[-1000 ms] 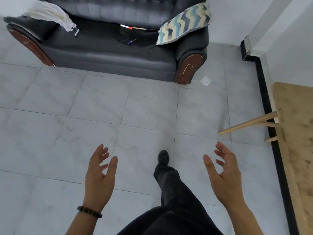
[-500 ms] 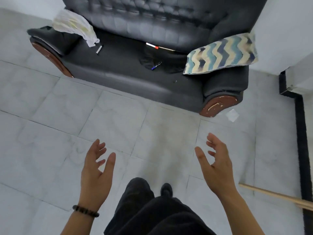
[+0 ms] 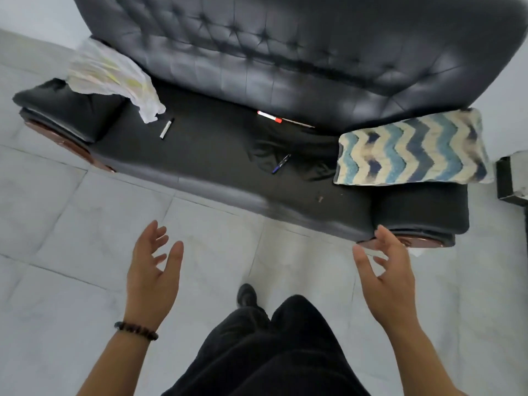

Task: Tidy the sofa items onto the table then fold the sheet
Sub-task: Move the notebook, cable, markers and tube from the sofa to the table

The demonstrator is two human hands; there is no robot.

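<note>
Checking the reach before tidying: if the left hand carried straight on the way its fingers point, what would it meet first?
Probably the sofa's front seat edge; left hand is open over bare floor, depth uncertain.

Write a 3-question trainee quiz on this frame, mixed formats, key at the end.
1. True or false: the left hand and the right hand are both open and hold nothing.
2. Multiple choice: where does the zigzag cushion rest? A) on the floor B) at the right end of the sofa, over its armrest C) on the white sheet
3. Fill in: the blue pen lies on a crumpled ____ cloth on the seat.

Key: 1 true; 2 B; 3 black.
</note>
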